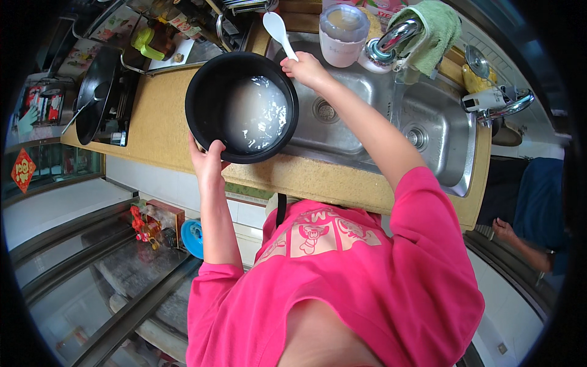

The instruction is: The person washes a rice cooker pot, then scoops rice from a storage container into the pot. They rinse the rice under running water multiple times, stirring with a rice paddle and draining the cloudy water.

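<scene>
My left hand point(208, 156) grips the near left rim of a black inner pot point(193, 110), its thumb over the edge. Cloudy whitish liquid with bright reflections lies in the pot; what is under its surface I cannot tell. In my right hand point(305, 69), at the pot's far right rim, is the handle of a white plastic spoon point(275, 28), its bowl pointing up and away from me. The pot is over the counter and the left edge of a steel double sink point(339, 130).
A lidded white container point(341, 43) stands behind the sink, beside a chrome faucet point(398, 36) with a green towel point(431, 36) draped over it. A black wok point(94, 91) is at the left. Another person point(534, 220) stands at the far right.
</scene>
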A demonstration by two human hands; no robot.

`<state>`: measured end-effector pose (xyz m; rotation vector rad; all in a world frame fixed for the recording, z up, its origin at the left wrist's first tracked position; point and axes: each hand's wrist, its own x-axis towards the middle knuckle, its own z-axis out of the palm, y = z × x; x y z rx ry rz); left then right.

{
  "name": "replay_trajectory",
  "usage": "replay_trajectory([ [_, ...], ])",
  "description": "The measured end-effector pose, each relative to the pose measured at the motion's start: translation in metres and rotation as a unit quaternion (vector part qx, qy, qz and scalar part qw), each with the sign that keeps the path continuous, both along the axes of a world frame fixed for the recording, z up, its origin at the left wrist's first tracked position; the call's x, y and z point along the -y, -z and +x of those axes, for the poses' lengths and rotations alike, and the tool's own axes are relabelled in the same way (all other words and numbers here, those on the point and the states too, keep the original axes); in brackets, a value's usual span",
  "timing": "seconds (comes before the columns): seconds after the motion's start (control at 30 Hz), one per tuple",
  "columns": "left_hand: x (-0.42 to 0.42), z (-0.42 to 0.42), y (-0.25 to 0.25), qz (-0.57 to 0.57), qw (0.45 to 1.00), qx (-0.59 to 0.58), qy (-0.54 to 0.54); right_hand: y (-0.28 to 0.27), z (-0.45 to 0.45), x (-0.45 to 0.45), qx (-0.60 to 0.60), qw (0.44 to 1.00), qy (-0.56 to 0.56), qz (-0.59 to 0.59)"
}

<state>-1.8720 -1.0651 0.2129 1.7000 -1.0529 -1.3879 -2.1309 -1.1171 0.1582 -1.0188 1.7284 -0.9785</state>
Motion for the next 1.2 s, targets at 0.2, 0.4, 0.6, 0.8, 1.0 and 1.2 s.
replay_trajectory([
  [0.2,-0.002,-0.008,-0.009,-0.03,0.999,0.018,0.007,0.002,-0.001,-0.002,0.088,0.996,-0.005,-0.003],
  [0.4,0.004,-0.005,0.002,-0.121,0.992,0.025,0.01,-0.001,0.001,-0.011,0.161,0.986,0.012,-0.03],
  [0.6,0.004,-0.009,-0.009,-0.128,0.992,0.021,0.004,-0.001,0.004,-0.014,0.174,0.984,0.016,-0.041],
  [0.8,0.003,-0.017,-0.02,-0.153,0.985,0.076,0.017,0.006,0.006,-0.016,0.171,0.984,0.024,-0.033],
  [1.0,0.006,-0.016,-0.015,-0.179,0.979,0.095,0.03,0.008,0.005,-0.017,0.169,0.985,0.021,-0.025],
  [1.2,0.008,-0.017,-0.016,-0.215,0.97,0.097,0.051,0.012,0.006,-0.019,0.184,0.982,0.026,-0.037],
])
